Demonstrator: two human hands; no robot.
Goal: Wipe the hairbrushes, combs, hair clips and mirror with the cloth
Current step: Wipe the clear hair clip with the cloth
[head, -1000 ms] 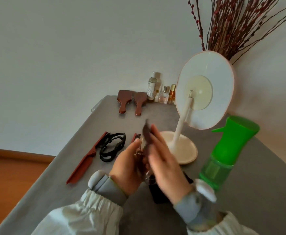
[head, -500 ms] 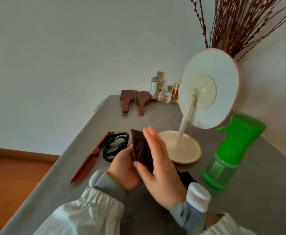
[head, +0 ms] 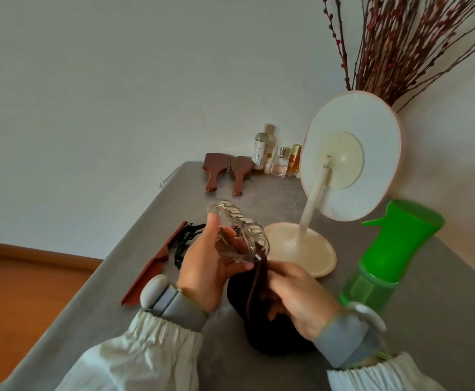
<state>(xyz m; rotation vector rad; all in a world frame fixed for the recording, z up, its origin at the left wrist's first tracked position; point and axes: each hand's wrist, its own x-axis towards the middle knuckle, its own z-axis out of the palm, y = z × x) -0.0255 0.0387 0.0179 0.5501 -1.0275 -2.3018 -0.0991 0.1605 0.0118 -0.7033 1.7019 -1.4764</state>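
Note:
My left hand (head: pixel 205 266) holds up a clear, chain-patterned hair clip (head: pixel 244 230) above the grey table (head: pixel 95 300). My right hand (head: pixel 295 294) grips a dark brown cloth (head: pixel 261 280) pressed against the clip's lower end; the rest of the cloth bunches dark under my hands. A reddish-brown comb (head: pixel 157 261) and a black hair clip (head: pixel 185 244) lie to the left. Two brown wooden hairbrushes (head: pixel 225 173) rest at the far edge. The white round mirror (head: pixel 349 156) on its stand faces away, right of centre.
A green spray bottle (head: pixel 385 255) stands at the right near my right wrist. Several small bottles (head: pixel 275 159) line the wall at the back. Dried red-budded branches (head: pixel 400 46) rise behind the mirror. Wooden floor lies beyond the table's left edge.
My left hand has lifted the clear hair clip into view. The cloth, held flat between both hands before, now hangs at the clip's lower end in my right hand.

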